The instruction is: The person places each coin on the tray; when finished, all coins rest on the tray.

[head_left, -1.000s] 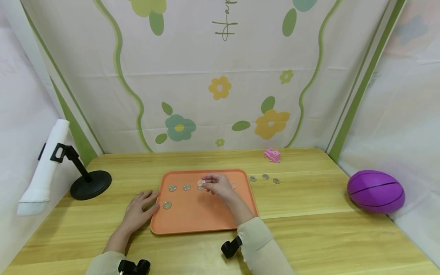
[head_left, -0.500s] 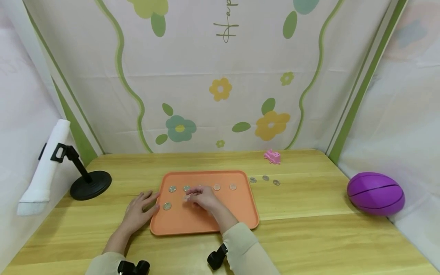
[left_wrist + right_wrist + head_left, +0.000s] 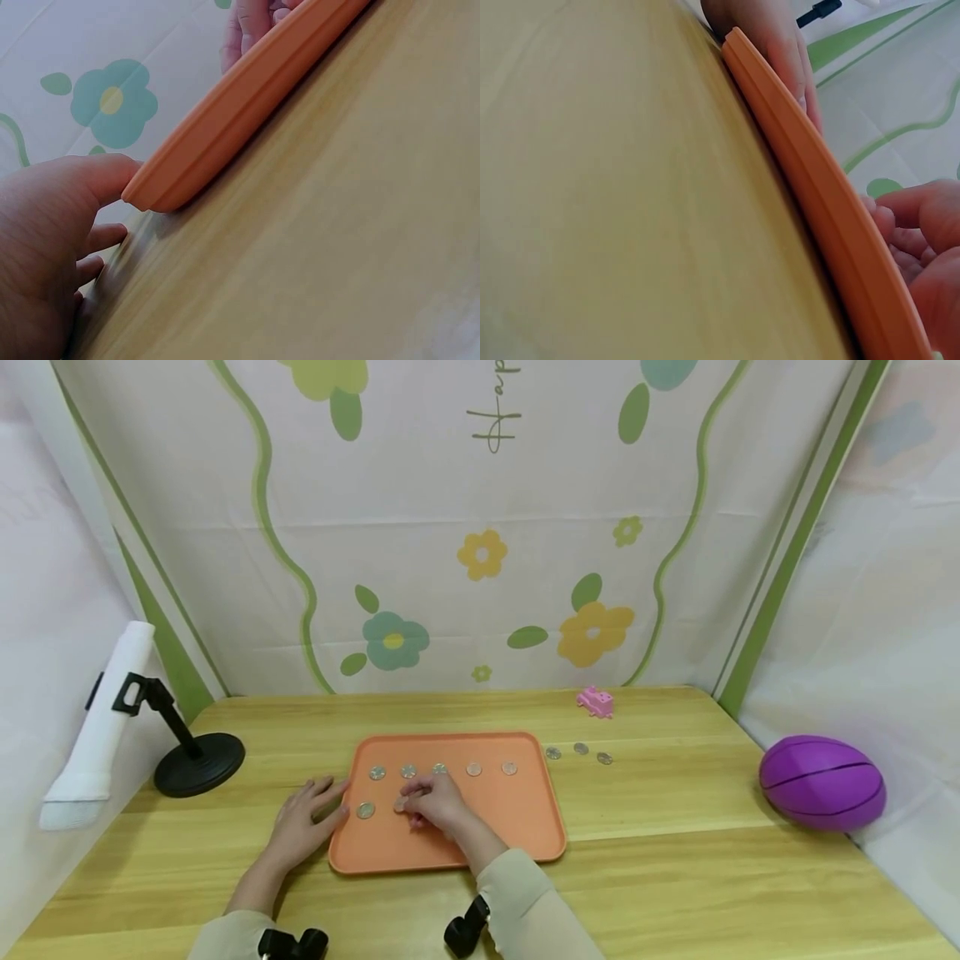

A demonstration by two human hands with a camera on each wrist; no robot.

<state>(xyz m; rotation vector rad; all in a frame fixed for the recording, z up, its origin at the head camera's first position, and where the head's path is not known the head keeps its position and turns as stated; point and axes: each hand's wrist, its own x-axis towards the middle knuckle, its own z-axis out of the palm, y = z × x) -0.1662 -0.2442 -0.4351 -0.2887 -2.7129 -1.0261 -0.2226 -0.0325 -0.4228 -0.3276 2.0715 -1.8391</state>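
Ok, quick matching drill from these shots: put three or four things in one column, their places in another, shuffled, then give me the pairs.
Things:
1. purple ball
2. pink toy
3. left hand
4. right hand

Places:
A. over the orange tray, fingertips at a coin in the near row
B. far right, beside the table's edge
C. on the table against the tray's left rim
D. back of the table, near the flowered backdrop

Pairs: 1-B, 2-D, 3-C, 4-A
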